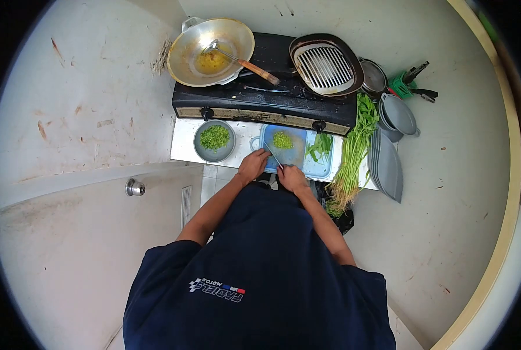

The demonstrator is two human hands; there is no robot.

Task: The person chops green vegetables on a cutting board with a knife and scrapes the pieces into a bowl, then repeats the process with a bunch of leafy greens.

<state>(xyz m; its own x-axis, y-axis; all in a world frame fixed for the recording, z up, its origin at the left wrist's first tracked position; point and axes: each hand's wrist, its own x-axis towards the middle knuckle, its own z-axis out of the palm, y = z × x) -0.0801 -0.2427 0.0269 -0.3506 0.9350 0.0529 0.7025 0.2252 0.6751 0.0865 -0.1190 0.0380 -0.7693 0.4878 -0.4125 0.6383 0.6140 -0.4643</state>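
A: Head view. Whereabouts of the chopped greens?

B: Heaped on the blue board, just far of both hands, on the near side of the stove. More in the bowl, left.

A: Handling?

B: Probably light, soft, loose; apt to scatter. Better scooped than pinched. Knife stiff and sharp; handle only.

A: Fingers?

B: Right hand closed round the knife handle, blade slanting far-left. Left hand curled at the board's near left edge; cannot tell whether holding anything.

A: Hard to make out?

B: Fingertips, too small. Near edge of the board hidden under both hands. Uncut stalks, right, trailing off the counter.
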